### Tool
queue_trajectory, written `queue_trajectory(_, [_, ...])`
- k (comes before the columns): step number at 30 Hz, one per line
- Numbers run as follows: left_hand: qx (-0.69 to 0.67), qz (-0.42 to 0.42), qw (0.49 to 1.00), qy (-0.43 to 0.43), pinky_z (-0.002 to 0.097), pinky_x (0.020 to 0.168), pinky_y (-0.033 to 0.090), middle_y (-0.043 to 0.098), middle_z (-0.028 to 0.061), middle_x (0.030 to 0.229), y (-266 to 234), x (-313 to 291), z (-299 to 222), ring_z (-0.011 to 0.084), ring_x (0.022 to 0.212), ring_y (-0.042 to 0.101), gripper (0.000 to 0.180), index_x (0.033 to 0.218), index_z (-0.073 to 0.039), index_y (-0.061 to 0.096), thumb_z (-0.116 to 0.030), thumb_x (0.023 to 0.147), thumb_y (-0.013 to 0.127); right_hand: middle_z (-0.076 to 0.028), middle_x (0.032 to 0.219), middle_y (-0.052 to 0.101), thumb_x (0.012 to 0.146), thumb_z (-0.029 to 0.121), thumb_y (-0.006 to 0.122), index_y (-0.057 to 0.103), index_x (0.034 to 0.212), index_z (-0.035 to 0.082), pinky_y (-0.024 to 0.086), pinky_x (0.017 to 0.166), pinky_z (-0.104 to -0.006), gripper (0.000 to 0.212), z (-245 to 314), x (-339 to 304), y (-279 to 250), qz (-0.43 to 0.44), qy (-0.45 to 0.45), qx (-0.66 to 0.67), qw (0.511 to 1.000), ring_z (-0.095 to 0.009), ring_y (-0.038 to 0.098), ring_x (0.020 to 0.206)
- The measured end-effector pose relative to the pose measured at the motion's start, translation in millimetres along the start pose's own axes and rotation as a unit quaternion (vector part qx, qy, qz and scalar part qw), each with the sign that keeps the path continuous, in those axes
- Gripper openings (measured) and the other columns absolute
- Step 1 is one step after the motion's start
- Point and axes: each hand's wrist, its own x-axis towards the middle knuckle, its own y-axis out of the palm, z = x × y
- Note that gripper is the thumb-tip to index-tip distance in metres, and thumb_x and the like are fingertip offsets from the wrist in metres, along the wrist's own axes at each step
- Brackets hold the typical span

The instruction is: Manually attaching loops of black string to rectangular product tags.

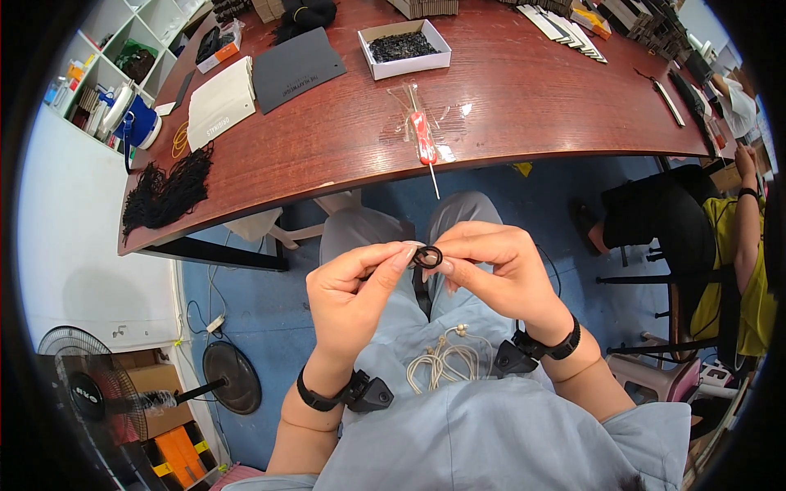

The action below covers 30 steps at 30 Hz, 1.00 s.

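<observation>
I am holding the black loop (421, 257) in mid-air, just short of the near edge of the table (516, 106). The left hand (345, 288) is pinching the left side of the loop between thumb and forefinger, the tips pressing together; the right hand (505, 274) is pinching the right side in the same manner, its other fingers bending in behind (I am not able to tell whether any of these are also touching it). For progress, I am judging the work to be partway through: the material, apparently cord, is already forming a small round with strands crossing, so the looping stage is looking complete. The round is showing a gap at its middle, so drawing it tight is seeming to be outstanding; whether a knot is lying inside, I am not able to tell, because the fingertips are covering part of it. A bundle of black cords (168, 190) is lying at the table's left near corner, and I am finding no sign there of which strands are finished. A red-handled tool (422, 137) is resting at the middle of the table's near edge, its thin shaft protruding beyond. A white box (412, 68) of small black parts (399, 47) is standing farther back on the table, apart from both hands.
</observation>
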Motion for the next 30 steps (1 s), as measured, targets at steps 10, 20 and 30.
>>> queue_trajectory(10, [-0.037, -0.053, 0.997, 0.035, 0.0156, 0.038, 0.019, 0.046, -0.0013, 0.056, -4, 1, 1, 0.0005, 0.041, 0.03, 0.011, 0.084, 0.002, 0.05, -0.009, 0.084, 0.047, -0.008, 0.075, 0.058, 0.076, 0.002, 0.055, 0.062, 0.085, -0.001, 0.041, 0.049, -0.0196, 0.012, 3, -3, -2, 0.028, -0.008, 0.017, 0.999, -0.008, 0.052, 0.058])
queue_trajectory(20, [-0.087, -0.025, 0.996, 0.006, 0.0167, 0.033, 0.032, 0.058, 0.0167, 0.068, 1, 1, -7, 0.006, 0.036, 0.042, 0.013, 0.087, 0.0, 0.041, -0.013, 0.087, 0.041, -0.008, 0.073, 0.058, 0.075, 0.003, 0.056, 0.063, 0.082, -0.001, 0.04, 0.049, -0.0196, 0.01, 2, -4, -3, 0.047, -0.01, 0.03, 0.998, -0.008, 0.052, 0.056])
queue_trajectory(30, [-0.073, -0.064, 0.995, 0.018, 0.017, 0.033, 0.033, 0.058, 0.0153, 0.063, 6, 0, -8, 0.007, 0.035, 0.042, 0.012, 0.088, 0.0, 0.041, -0.011, 0.087, 0.041, -0.006, 0.072, 0.058, 0.074, 0.004, 0.058, 0.063, 0.08, 0.0, 0.04, 0.05, -0.0195, 0.009, 1, -3, -5, 0.038, 0.015, 0.037, 0.998, -0.008, 0.051, 0.057])
